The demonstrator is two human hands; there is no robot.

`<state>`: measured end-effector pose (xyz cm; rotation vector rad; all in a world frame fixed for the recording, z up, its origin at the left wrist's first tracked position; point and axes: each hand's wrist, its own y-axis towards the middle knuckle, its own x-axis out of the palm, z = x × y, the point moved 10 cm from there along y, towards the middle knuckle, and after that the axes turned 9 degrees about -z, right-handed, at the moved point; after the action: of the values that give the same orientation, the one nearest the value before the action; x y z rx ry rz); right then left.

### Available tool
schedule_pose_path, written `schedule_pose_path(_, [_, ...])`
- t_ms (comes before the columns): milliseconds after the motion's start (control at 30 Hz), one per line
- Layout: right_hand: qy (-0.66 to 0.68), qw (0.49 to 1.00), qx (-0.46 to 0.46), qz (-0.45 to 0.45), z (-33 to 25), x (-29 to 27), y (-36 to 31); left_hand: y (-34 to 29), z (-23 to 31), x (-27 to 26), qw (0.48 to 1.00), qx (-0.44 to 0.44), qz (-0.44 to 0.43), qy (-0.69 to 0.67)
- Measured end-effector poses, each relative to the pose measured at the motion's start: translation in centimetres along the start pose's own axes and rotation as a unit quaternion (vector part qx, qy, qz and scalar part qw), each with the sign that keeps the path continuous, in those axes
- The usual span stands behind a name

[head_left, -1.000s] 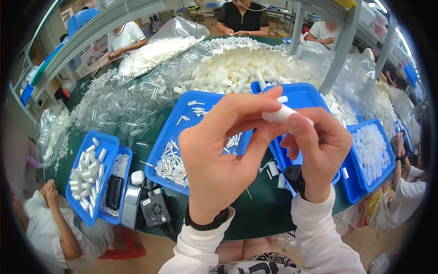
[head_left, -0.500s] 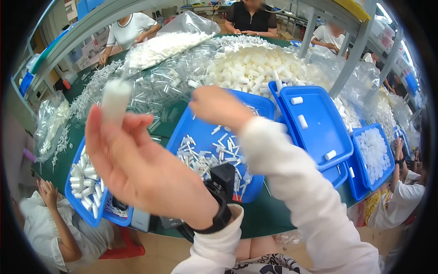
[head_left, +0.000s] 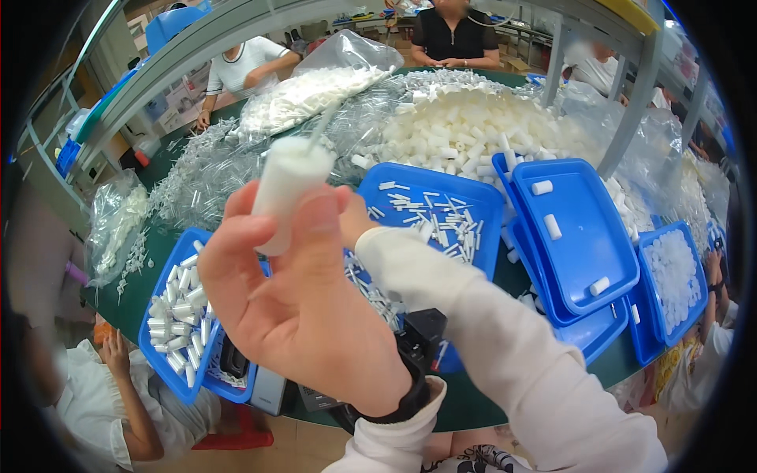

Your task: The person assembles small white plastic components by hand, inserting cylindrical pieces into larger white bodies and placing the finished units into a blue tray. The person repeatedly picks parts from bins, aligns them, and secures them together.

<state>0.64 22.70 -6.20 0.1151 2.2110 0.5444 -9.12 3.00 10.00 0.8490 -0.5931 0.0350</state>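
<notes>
Upright in the foreground, a white cylinder (head_left: 285, 193) is pinched between the thumb and fingers of my left hand (head_left: 296, 307). A thin pale rod (head_left: 323, 124) sticks up from its top, slightly blurred. Just behind the left hand is my right hand (head_left: 356, 219), its fingers hidden, so what it holds cannot be seen. Beneath my right forearm, a blue tray (head_left: 378, 175) carries many small white stick-like parts (head_left: 441, 225). At the left, another blue tray (head_left: 145, 335) contains white cylinders with clear sleeves (head_left: 183, 315).
A heap of white cylinders (head_left: 465, 130) and clear tubes (head_left: 213, 185) cover the far table. Stacked blue trays (head_left: 587, 229) stand at right, beside a tray of translucent pieces (head_left: 670, 276). A metal frame post (head_left: 631, 118) rises behind. Other people (head_left: 456, 39) sit around the table.
My left hand has moved right with the white cylinder. My right hand has come left and down, behind the left one. The whole view has shifted slightly.
</notes>
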Motion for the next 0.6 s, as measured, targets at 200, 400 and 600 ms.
schedule_pose_path(200, [-0.037,0.995,0.023,-0.087,-7.2,-18.6,-7.5,-1.1,-0.1,3.7,0.994,-0.02,-0.097,0.04])
schedule_pose_path(400, [0.211,0.963,0.034,0.164,-8.5,-32.3,-22.1,-4.4,0.1,9.9,0.967,-0.022,-0.254,0.012])
schedule_pose_path(600, [0.284,0.936,-0.064,0.195,-7.8,-34.0,-26.0,-6.5,-0.6,12.7,0.941,-0.061,-0.331,0.013])
